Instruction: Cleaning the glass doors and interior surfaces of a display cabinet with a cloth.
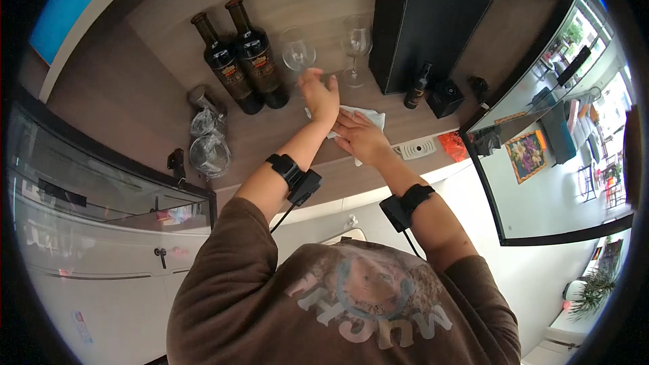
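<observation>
Near the middle of the frame, the right hand (pixel 365 140) lies flat on a white cloth (pixel 374 117), its fingers a little spread. Just up and left, the left hand (pixel 320 101) bends by a wine glass (pixel 298 51), thumb apart; I cannot tell if it pinches the glass. The cloth looks longest from left to right. The glass's bowl points up. Both are on a brown shelf (pixel 260 138), with a glass door (pixel 527 203) at the right.

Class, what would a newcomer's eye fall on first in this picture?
Two dark bottles stand left of two clear glasses, with a tall black case to their right. In front, the right hand lies on a white cloth, the left hand close to the left glass.
</observation>
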{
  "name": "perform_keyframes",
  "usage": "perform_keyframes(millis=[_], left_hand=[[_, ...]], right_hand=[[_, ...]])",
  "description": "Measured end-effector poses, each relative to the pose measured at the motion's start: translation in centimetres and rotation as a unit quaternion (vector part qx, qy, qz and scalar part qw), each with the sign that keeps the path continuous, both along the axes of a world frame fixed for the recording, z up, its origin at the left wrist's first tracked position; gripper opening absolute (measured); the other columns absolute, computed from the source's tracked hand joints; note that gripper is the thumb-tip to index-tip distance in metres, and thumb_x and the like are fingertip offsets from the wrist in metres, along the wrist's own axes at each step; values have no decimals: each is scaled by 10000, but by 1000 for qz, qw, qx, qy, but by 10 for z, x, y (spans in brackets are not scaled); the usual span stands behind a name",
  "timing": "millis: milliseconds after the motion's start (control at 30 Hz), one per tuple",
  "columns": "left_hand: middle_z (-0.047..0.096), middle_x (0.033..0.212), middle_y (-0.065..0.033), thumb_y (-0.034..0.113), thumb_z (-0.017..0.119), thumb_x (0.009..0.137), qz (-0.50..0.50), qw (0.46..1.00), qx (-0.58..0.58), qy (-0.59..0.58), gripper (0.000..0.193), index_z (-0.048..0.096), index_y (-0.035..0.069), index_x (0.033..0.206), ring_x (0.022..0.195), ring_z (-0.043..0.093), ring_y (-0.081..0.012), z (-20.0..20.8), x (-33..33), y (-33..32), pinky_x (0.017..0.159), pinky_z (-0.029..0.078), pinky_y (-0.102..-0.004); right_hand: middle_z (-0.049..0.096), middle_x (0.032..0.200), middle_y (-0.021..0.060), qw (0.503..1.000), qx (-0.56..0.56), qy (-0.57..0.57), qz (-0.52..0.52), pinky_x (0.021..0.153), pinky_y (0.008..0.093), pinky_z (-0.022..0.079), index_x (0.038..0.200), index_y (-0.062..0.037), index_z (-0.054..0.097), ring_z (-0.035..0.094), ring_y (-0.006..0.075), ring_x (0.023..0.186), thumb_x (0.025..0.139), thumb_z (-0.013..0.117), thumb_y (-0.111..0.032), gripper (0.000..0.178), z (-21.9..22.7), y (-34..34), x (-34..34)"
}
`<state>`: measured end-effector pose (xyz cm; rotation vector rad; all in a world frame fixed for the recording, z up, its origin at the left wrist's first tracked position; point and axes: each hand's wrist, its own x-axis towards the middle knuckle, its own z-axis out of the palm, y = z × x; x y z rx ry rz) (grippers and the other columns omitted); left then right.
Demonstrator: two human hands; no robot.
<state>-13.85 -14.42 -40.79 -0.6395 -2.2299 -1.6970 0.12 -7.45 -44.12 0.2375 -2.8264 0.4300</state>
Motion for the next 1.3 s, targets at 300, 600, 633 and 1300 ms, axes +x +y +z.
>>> perform_keyframes(millis=[300,600,633,1300], left_hand=[[576,1162,-258,151,714,828,133,985,-100,49,505,517,-109,1214,1163,515,-404,-19,-35,-24,971,443,-456],[704,844,-181,116,632,890,89,994,-62,30,140,709,0,900,811,672,-367,-22,-53,-46,756,509,-428],[716,852,-165,136,626,905,61,995,-67,49,161,718,5,926,814,683,-341,-22,-46,-50,746,516,-410],[665,784,-211,59,643,841,12,998,-39,49,124,702,4,934,732,649,-379,-18,48,-186,676,484,-429]], right_hand=[[366,1562,82,994,6,26,-102,1199,429,228,1468,-104,424,303,272,1456,987,494,-295,522,-8,-12,-9],[260,1593,198,939,6,18,-344,1206,425,183,1495,38,312,239,333,1478,973,454,-343,662,-15,-23,-28],[260,1593,198,938,4,15,-347,1206,425,183,1495,38,312,239,333,1478,973,454,-343,662,-17,-21,-28],[184,1633,121,968,61,-112,-218,1220,454,112,1545,-150,298,137,320,1510,1033,343,-395,569,16,-51,-120]])
